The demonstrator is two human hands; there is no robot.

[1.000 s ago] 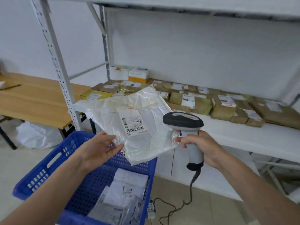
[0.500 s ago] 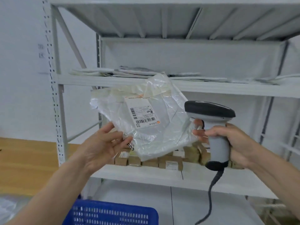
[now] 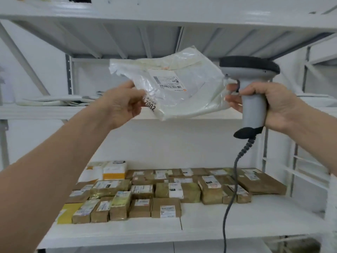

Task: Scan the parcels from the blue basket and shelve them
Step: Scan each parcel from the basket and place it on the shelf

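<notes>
Up in front of the rack, held in mid-air: parcel [image 3: 182, 92], a crinkled clear-plastic bag, tilted, with white label [image 3: 168, 80] and its barcodes facing the camera, black printed digits near the lower left corner. Pinched at that corner by left hand [image 3: 122, 105], thumb on the front, fingers curled behind. Right edge just beside the fingertips of right hand [image 3: 271, 105]; touching or not, cannot tell. Wrapped around the grey handle of scanner [image 3: 252, 108]: right hand, forefinger at the trigger, dark scanner head just right of the parcel's top corner. Hanging from the handle's black foot, coiled and then straight: grey cable [image 3: 235, 170], down past the front edge of lower shelf [image 3: 237, 221]. Behind the parcel, middle shelf [image 3: 45, 113], with flat pale bags [image 3: 54, 101] lying at its left end. Above, ribbed underside of top shelf [image 3: 127, 39]. Below, on lower shelf, rows of brown boxes [image 3: 164, 190] with white labels, packed close and touching; at their back left, white-and-yellow box [image 3: 114, 170]; at the front left, yellow packet [image 3: 68, 211].
</notes>
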